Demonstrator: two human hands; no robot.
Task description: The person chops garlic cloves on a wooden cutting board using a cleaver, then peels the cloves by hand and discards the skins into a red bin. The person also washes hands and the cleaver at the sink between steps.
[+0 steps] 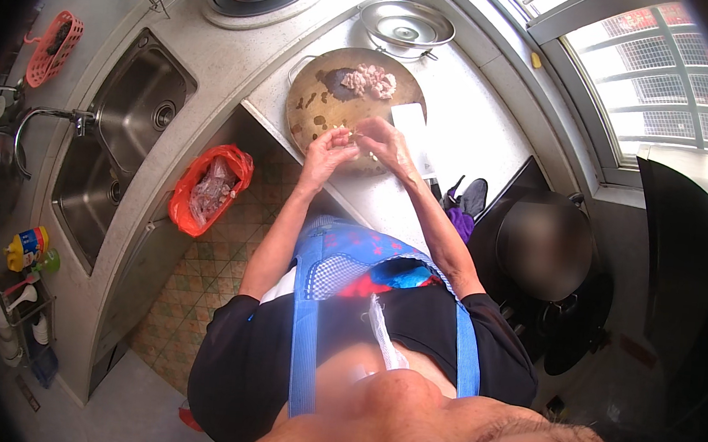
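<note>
A round wooden chopping board [314, 101] lies on the white counter. Over its near edge, my left hand [328, 155] and my right hand [388, 146] meet at the fingertips. Between them they pinch a small pale piece [353, 136], perhaps garlic, mostly covered by the fingers. A few whitish bits [373, 156] rest on the wood below my right hand. Farther back on the board sits a heap of chopped raw meat [371, 82] beside a dark wet patch. A cleaver [413, 134] lies flat across the board's right edge, its dark handle towards me.
Behind the board stands a shallow steel dish [407, 23] on a rack. Purple-and-grey cloth [462, 214] lies right of my right forearm, near a black stove with a blurred round pan [544, 245]. At left are an orange rubbish bag [210, 189] and a steel double sink [144, 95].
</note>
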